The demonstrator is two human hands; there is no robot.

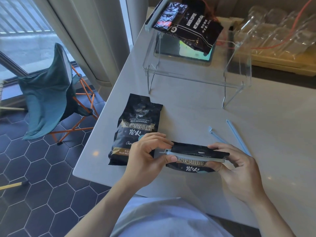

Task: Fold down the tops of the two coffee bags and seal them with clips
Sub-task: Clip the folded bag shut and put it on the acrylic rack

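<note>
Two black coffee bags are on the white table (196, 117). One bag (136, 124) lies flat at the left, its top unfolded. I hold the other bag (191, 165) near the front edge, its top folded over. A light blue clip (193, 156) runs across that fold. My left hand (145, 156) pinches the clip's left end and the bag. My right hand (234, 166) grips the bag's right end and the clip there. A second light blue clip (234, 135) lies open on the table, just beyond my right hand.
A clear acrylic stand (196, 72) sits farther back, bearing another dark coffee bag (193, 24) sealed with a clip. Clear glass jars (277, 31) stand at the back right. A teal folding chair (51, 93) is on the tiled floor to the left of the table.
</note>
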